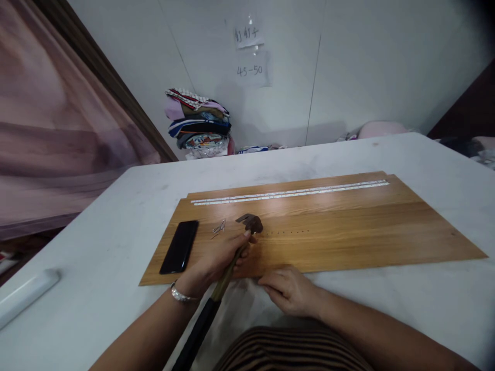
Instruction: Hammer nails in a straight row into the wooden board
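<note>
Gripping the hammer right up near its head, over the board, the left hand has its fingers clamped round the handle, probably for control. Loose nails sit just beside, likely for easy reach. Right hand is by the near edge, fingers curled together, can't tell if they're holding anything

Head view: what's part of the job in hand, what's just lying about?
Likely job: claw hammer in left hand, loose nails, wooden board, row of dark dots on it.

Likely just lying about: smartphone, folded fabric stack.

Two pale strips on the board: can't tell.
</note>
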Demonstrator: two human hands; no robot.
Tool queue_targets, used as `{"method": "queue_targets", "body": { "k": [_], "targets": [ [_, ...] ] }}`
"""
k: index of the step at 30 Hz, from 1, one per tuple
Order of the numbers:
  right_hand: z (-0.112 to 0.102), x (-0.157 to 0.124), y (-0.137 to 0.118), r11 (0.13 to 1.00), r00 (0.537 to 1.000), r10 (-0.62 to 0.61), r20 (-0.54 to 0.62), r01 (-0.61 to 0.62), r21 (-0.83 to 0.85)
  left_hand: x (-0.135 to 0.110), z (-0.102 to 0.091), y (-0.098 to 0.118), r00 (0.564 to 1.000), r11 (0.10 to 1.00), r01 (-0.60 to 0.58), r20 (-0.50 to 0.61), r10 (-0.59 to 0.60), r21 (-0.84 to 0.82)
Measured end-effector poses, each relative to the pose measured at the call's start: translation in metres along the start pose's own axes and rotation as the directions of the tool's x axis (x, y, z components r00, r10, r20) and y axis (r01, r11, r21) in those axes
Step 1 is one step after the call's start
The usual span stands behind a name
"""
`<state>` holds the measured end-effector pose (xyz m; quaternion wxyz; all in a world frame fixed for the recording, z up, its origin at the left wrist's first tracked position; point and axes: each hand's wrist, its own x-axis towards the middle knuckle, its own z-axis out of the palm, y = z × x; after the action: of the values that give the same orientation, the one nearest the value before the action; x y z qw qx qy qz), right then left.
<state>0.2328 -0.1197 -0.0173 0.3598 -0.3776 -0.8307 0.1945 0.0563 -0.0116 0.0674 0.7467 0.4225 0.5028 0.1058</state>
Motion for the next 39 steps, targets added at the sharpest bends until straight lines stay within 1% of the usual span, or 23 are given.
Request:
{"method": "queue_targets", "body": {
  "k": [5,7,10,16,20,24,28,33,35,39],
  "targets": [
    [0.001,-0.001,0.001,1.000,1.000,0.011,0.018,-0.011,0.001,0.001,0.004,0.002,0.999,1.000,0.021,-0.037,-0.021,-0.004],
    [0.001,-0.001,0.001,1.000,1.000,0.009,0.028,-0.009,0.001,0.001,0.005,0.002,0.999,0.999,0.038,-0.035,-0.038,-0.004],
    [0.001,-0.001,0.001,1.000,0.999,0.007,0.034,-0.008,0.004,0.000,0.004,0.002,0.999,1.000,0.025,-0.027,-0.026,-0.008],
    [-0.001,0.001,-0.001,1.000,1.000,-0.015,0.000,0.015,0.005,-0.003,-0.002,0.004,1.000,0.999,-0.022,-0.019,0.021,-0.039],
    [0.000,0.000,-0.001,1.000,0.999,-0.017,-0.032,0.017,0.005,-0.003,-0.003,0.002,0.999,0.999,-0.002,-0.042,0.000,-0.040],
    [0.000,0.000,0.000,1.000,1.000,-0.019,-0.021,0.020,0.003,-0.001,-0.003,0.000,0.998,1.000,0.010,-0.064,-0.012,-0.019],
    [-0.002,0.002,-0.001,1.000,1.000,-0.014,0.009,0.014,-0.004,-0.002,-0.006,0.001,0.999,0.999,-0.014,-0.036,0.013,-0.036],
    [-0.002,0.001,-0.001,1.000,1.000,-0.004,0.014,0.004,0.002,-0.003,-0.009,0.000,1.000,0.999,-0.025,0.006,0.025,-0.039],
    [0.000,0.000,0.000,1.000,1.000,0.001,0.021,-0.001,0.005,-0.003,-0.008,-0.001,1.000,0.999,-0.025,-0.012,0.024,-0.026],
    [0.002,-0.002,0.000,1.000,1.000,0.004,0.011,-0.004,0.006,0.000,-0.005,-0.004,0.998,0.999,0.015,-0.055,-0.016,-0.028]
  ]
}}
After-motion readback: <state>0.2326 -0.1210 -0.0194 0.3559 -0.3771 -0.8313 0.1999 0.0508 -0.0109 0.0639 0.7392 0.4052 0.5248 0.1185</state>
